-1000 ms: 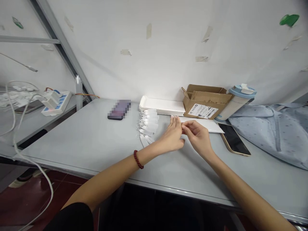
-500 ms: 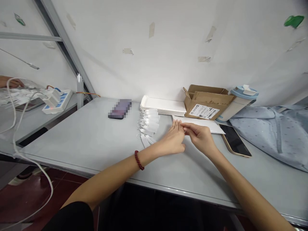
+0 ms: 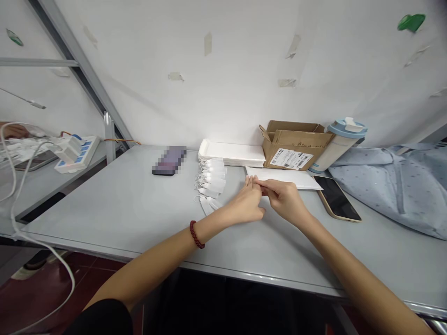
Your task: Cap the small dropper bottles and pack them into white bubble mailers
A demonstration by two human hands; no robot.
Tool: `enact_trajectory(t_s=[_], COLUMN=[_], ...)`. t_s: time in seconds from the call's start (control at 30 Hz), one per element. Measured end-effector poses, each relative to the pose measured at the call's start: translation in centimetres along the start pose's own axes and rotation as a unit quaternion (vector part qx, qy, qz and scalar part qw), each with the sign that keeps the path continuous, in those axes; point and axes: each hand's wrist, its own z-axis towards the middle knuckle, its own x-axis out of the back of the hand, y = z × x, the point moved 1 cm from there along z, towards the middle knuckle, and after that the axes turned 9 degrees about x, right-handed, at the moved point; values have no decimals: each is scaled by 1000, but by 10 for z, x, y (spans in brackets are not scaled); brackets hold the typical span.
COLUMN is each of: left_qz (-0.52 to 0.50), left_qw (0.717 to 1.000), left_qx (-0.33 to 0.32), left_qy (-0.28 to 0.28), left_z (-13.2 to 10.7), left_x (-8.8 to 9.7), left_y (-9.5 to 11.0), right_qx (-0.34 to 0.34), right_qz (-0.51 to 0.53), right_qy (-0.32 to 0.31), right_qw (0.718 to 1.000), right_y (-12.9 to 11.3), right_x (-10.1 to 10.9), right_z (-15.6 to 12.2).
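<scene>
My left hand (image 3: 248, 202), with a dark red bead bracelet (image 3: 197, 234) on its wrist, is over the table, back of the hand up and fingers pressed together. Against its fingertips, my right hand (image 3: 284, 197) makes a pinch. Whatever the fingers hold, if anything, is hidden or too small to see. Left of the hands lies a row of white tags (image 3: 213, 179) with thin loops. Just beyond my fingers is a flat white packet (image 3: 289, 179), and behind the tags a stack of white envelopes (image 3: 232, 151).
An open cardboard box (image 3: 296, 142) stands against the wall beside a tumbler (image 3: 338, 144). On the right are a phone (image 3: 337, 197) and a light blue cloth bag (image 3: 387, 186). A pixelated phone (image 3: 170, 160) lies left. A power strip (image 3: 78, 153) and another person's hand (image 3: 16, 130) are far left.
The view has shifted slightly, moving everything a little leftward. My hands keep the same pose, fingertips together, and the tags stay in their row.
</scene>
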Motion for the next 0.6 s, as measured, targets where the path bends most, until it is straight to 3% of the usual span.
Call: enact_trajectory(t_s=[0.2, 0.4, 0.6], left_qz=[29, 31, 62], left_qw=[999, 999, 998], left_qx=[-15, 17, 22], left_qy=[-10, -12, -19], left_z=[-2, 0, -2], left_x=[-4, 3, -5], left_y=[3, 0, 1], right_qx=[13, 3, 63], right_qz=[-65, 4, -102], right_qy=[8, -28, 21], right_qw=[998, 1000, 993], right_y=[-1, -2, -1], right_x=[-2, -1, -9], right_z=[1, 1, -2])
